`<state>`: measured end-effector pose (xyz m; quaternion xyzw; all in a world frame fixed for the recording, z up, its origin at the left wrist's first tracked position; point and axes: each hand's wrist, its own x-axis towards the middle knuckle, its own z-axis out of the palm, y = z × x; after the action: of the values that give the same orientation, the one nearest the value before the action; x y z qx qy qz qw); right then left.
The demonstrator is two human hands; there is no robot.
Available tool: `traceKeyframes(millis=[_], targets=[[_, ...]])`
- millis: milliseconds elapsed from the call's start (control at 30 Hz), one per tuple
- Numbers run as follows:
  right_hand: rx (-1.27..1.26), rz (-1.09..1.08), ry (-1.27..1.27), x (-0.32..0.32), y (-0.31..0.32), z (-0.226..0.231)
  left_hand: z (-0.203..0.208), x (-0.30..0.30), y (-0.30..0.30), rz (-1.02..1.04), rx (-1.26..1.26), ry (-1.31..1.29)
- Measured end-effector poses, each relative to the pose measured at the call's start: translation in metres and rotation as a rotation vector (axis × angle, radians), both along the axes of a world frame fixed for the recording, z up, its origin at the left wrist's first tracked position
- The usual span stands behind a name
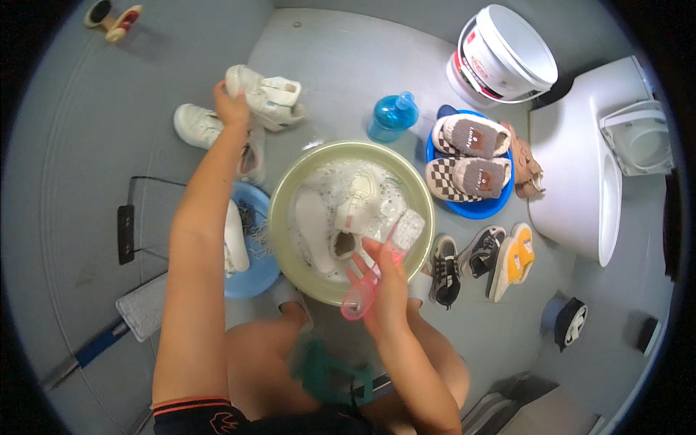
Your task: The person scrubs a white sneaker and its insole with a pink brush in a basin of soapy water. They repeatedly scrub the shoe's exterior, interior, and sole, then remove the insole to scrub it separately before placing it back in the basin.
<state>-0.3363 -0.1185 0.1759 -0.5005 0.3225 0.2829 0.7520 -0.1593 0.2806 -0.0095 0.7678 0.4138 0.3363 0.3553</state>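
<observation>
Lower centre of the frame: the right hand (389, 286) curls loosely round a pink-handled tool (357, 299), apparently a brush, its working end over the suds, presumably so drips fall back. Centre: the olive basin (278, 250) stands before the person's knees, probably to be reachable by both arms; a white shoe (359, 199) lies in its foam. Upper left: the left hand (231, 109) grips one end of a second white shoe (272, 96), well clear of the basin; whether the floor bears its weight I cannot tell. Beyond the basin, a blue bottle (391, 117) stands within arm's reach, likely for convenience.
</observation>
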Motion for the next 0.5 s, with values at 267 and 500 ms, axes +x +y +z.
traceKeyframes(millis=[267,500], targets=[[-0.047,0.061,0.063,-0.011,-0.013,0.015,-0.043,0.008,0.001,-0.275,0.271,0.315],[-0.045,0.024,-0.027,-0.004,-0.027,0.029,0.014,-0.027,-0.127,-0.785,0.487,0.144]])
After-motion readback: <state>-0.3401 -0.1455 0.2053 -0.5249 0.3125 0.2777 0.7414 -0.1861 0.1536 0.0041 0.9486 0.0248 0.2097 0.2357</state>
